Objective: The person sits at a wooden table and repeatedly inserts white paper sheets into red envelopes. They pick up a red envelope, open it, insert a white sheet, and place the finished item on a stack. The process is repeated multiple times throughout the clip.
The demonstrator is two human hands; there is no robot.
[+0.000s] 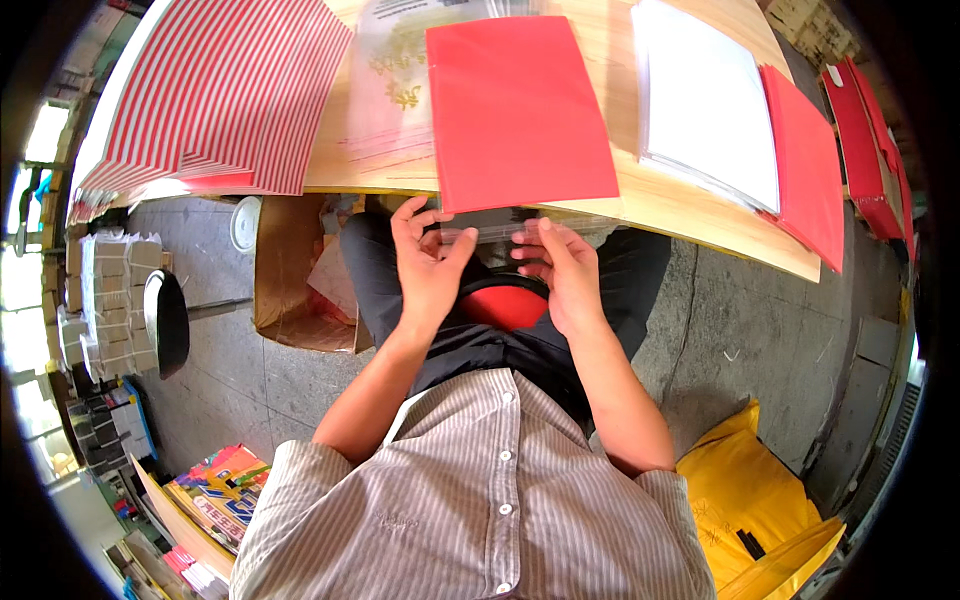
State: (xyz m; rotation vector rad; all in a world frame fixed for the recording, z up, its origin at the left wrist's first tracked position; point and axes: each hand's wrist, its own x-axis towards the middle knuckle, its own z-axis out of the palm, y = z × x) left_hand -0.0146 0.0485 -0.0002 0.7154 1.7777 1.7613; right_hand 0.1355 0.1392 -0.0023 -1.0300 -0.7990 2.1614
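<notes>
At the near edge of the pale wood-grain tabletop (695,215), in the head view, the flat red rectangular folder (522,115) lies straight beyond both hands, its long axis running away from the person. The left hand (430,272) is nearer it than the right hand (568,280). Fingers half-curl at clear plastic film (502,229); whether they pinch it, I cannot tell.

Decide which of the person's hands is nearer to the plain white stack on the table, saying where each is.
Right. The right hand sits below and left of the white stack in the picture; the left hand is farther off, left of the right hand.
</notes>
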